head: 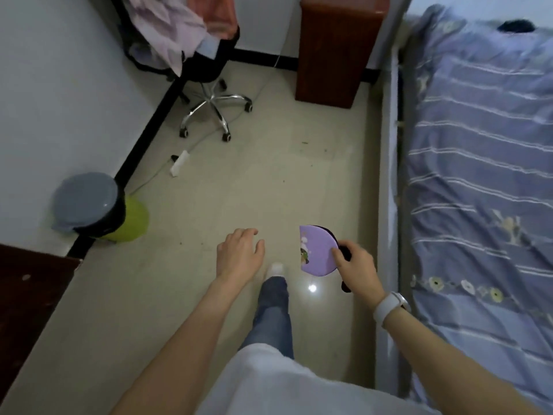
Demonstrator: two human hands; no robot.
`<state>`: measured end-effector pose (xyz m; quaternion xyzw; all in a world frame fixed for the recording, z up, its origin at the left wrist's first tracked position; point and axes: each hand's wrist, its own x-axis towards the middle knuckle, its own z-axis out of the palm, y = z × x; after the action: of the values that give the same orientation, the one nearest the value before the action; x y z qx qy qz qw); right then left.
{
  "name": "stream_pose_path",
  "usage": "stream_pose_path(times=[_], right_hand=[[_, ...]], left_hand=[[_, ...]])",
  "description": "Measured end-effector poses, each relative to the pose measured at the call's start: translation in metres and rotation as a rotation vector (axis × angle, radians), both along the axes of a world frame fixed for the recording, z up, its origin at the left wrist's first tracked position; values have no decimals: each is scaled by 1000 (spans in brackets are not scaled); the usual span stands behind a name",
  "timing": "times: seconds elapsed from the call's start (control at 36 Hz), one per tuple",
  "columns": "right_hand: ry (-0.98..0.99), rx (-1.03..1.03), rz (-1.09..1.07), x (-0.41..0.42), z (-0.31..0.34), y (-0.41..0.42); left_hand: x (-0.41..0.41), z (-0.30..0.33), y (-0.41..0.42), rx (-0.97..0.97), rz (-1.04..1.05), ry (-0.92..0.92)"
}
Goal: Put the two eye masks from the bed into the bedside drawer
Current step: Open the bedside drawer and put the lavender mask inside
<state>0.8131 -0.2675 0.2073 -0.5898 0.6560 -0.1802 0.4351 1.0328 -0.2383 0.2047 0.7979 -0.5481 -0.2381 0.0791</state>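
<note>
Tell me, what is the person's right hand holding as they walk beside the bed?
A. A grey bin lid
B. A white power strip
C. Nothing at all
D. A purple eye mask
D: the right hand pinches a purple eye mask above the floor, while the left hand is empty.

A wide strip of bare floor [254,187] runs ahead between the bed [478,175] on the right and the wall on the left. The wooden cabinet [332,52] closes its far end. The office chair [209,85], power strip [179,163] and bin [89,205] crowd the left edge.
</note>
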Motion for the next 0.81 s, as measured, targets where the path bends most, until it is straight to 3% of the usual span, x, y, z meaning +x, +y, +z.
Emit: stream_pose_path(times=[0.14,0.39,0.69,0.81], right_hand=[[4,55,-138,9,4,-120],[-13,-27,-371,6,32,-318],[-13,18,-392,-34,-5,-592],[82,14,-343,-39,-2,-692]], left_hand=[[18,6,-142,18,-95,24],[4,25,-381,-9,-266,34],[-31,2,-668,-22,-256,48],[-35,-2,-761,-20,-216,78]])
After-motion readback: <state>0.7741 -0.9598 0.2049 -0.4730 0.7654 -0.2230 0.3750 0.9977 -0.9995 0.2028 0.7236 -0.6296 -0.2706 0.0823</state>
